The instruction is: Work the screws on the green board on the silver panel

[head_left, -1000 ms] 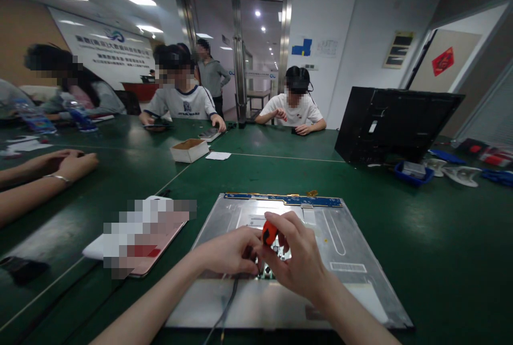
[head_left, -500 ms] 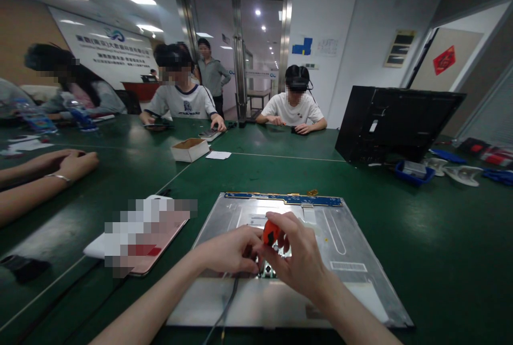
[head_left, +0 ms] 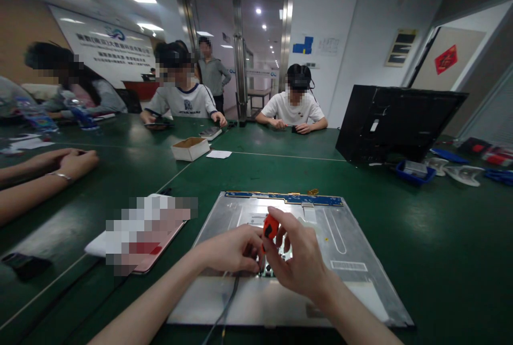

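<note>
A flat metal display panel [head_left: 352, 238] lies on the table before me, with a blue circuit strip [head_left: 256, 197] along its far edge. Near its middle sits a small green circuit board [head_left: 269, 270], largely covered by my hands. My right hand [head_left: 300, 251] grips the orange-and-black handle of a screwdriver [head_left: 271, 226], held upright over the board; its tip is hidden. Beside it, my left hand [head_left: 236, 249] is closed low around the screwdriver's lower end, fingers curled at the board. What its fingertips pinch is hidden. Dark cables [head_left: 230, 302] run from under my left hand toward me.
Left of the panel lies a pink phone-like slab [head_left: 172, 235], partly blurred. A white box [head_left: 190, 149] and a paper [head_left: 218, 154] are farther back. A black monitor [head_left: 396, 123] and a blue tray [head_left: 415, 173] stand at right. Several people sit around the green table [head_left: 280, 166].
The fingers of my right hand have shifted on the screwdriver handle, which is turned slightly and a little higher. My left hand stays in place. Across the table, a person's hand has moved slightly.
</note>
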### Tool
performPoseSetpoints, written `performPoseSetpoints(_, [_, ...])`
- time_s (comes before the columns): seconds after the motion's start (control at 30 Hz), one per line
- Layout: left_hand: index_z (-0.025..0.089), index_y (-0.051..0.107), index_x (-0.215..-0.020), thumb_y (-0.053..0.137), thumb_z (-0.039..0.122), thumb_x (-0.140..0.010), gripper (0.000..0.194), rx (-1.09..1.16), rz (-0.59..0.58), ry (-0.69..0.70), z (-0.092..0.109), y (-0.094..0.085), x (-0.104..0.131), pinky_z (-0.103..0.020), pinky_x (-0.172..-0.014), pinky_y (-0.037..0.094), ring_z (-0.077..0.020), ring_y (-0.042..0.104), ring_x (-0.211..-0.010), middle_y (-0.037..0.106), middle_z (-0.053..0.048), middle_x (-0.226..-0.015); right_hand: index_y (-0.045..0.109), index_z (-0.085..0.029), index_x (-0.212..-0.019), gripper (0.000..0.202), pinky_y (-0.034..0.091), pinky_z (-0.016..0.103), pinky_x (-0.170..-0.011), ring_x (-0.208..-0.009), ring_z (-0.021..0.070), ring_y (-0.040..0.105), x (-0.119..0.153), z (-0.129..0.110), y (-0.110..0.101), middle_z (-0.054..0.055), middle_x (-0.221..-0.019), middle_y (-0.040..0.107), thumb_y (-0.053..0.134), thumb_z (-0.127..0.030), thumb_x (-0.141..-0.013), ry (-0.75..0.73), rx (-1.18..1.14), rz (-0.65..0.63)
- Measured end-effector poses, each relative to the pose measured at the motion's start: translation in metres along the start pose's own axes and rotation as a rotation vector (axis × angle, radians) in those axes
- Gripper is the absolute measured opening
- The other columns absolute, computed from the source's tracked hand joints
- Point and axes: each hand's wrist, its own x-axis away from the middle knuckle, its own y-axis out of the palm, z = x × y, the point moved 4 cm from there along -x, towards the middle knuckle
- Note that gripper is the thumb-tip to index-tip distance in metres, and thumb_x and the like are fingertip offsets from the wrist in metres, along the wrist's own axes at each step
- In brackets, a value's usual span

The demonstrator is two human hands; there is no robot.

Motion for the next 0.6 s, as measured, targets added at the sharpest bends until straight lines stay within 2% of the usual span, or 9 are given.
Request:
performPoseSetpoints(0.2, [0.016,0.063,-0.077,0.066,0.012,-0.07,0.009,0.005,0.0,-0.001,0.0007,-0.0004,-0.0002,-0.024,-0.061,0.043,-0.0145,0.053,-0.072,0.058,0.0,-0.085,0.04,-0.022,-0.126,0.039,0.047,0.024,-0.046,-0.063,0.0133,0.058,-0.0003,0.001,-0.0008,0.006,-0.094,0.061,0.055,-0.025,-0.09,0.003,-0.033,0.04])
performPoseSetpoints(0.37, [0.015,0.065,-0.08,0.067,0.015,-0.069,0.011,-0.013,0.008,-0.014,-0.0027,-0.0006,-0.0002,-0.024,-0.06,0.044,-0.0142,0.054,-0.071,0.059,-0.002,-0.092,0.047,-0.026,-0.127,0.038,0.049,0.025,-0.048,-0.065,0.0128,0.059,-0.0013,-0.0023,-0.0033,0.007,-0.103,0.055,0.056,-0.024,-0.091,0.003,0.027,0.044])
performPoseSetpoints(0.5, [0.015,0.066,-0.083,0.068,0.02,-0.073,0.011,-0.044,-0.017,-0.046,-0.0065,0.0001,0.0007,-0.024,-0.058,0.043,-0.0141,0.052,-0.068,0.059,-0.003,-0.09,0.045,-0.023,-0.133,0.045,0.053,0.027,-0.054,-0.074,0.0157,0.062,-0.0012,-0.0043,-0.003,0.01,-0.11,0.058,0.052,-0.017,-0.09,0.008,0.011,-0.02])
performPoseSetpoints(0.6, [0.015,0.065,-0.08,0.069,0.018,-0.073,0.009,-0.036,-0.023,-0.049,-0.006,-0.0002,0.0007,-0.025,-0.06,0.044,-0.0148,0.053,-0.07,0.058,-0.003,-0.091,0.042,-0.019,-0.131,0.045,0.054,0.027,-0.056,-0.076,0.017,0.063,-0.0003,-0.0039,-0.0035,0.011,-0.105,0.063,0.052,-0.015,-0.087,0.014,-0.032,-0.011])
